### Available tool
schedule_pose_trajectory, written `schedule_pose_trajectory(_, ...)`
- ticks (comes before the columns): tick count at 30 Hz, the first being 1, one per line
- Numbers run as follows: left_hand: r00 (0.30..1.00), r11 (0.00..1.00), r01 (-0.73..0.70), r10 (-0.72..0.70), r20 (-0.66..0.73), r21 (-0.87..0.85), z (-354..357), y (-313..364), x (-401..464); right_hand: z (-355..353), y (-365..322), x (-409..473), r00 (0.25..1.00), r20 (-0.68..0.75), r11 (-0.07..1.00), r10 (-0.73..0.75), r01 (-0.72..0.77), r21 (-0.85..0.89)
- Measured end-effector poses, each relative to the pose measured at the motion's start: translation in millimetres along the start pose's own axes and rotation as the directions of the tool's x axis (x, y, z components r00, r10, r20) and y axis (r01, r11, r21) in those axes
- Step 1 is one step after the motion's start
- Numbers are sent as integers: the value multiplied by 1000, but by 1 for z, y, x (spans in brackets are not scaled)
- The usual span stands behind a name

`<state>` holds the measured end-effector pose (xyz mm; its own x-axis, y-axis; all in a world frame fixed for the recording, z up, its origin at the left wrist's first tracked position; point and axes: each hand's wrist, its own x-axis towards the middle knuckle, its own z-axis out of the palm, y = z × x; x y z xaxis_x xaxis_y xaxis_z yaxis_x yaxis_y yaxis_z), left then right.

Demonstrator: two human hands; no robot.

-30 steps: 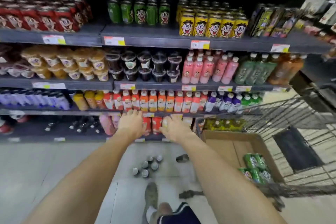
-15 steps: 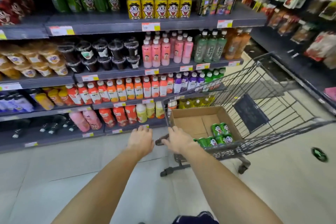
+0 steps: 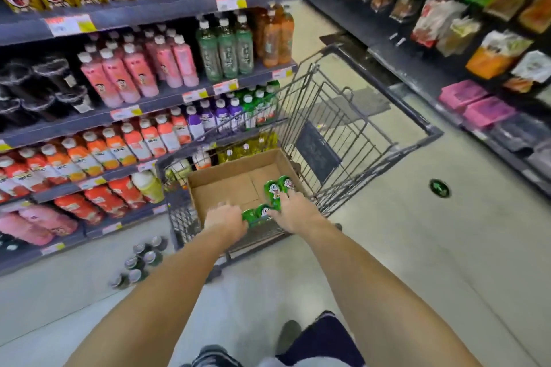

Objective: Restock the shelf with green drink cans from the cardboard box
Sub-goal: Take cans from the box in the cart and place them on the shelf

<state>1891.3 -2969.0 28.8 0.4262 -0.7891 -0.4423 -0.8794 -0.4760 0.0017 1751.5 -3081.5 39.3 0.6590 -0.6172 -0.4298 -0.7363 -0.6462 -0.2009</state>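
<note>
While reaching into open brown cardboard box (image 3: 226,191) in grey wire shopping cart (image 3: 351,116): left hand (image 3: 225,221) and right hand (image 3: 295,213) flank small green printed drink cans (image 3: 258,213) at box's near right corner. Left fingers curled at near cans' left side, right fingers spread over right-hand cans; actual closure on either side cannot tell, blurred. Cans judged rigid, smooth, likely slippery, moderately heavy if full. Best taken round cylinder walls, squeezed between both palms.
</note>
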Motion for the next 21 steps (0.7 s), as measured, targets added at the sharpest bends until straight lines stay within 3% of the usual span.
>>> schedule_pose_trajectory(7, 998, 998, -35, 37, -42, 54, -10, 50, 29, 0, 45, 30, 1000, 29, 1000, 8, -8, -7)
schedule_pose_trajectory(14, 998, 999, -19, 17, 65, 35, -14, 45, 97, -5, 55, 73, 995, 92, 999, -36, 35, 14)
schedule_pose_trajectory(21, 972, 999, -32, 36, 231, -20, -12, 57, 197, -25, 98, 153, 978, 194, 997, 78, -76, -16)
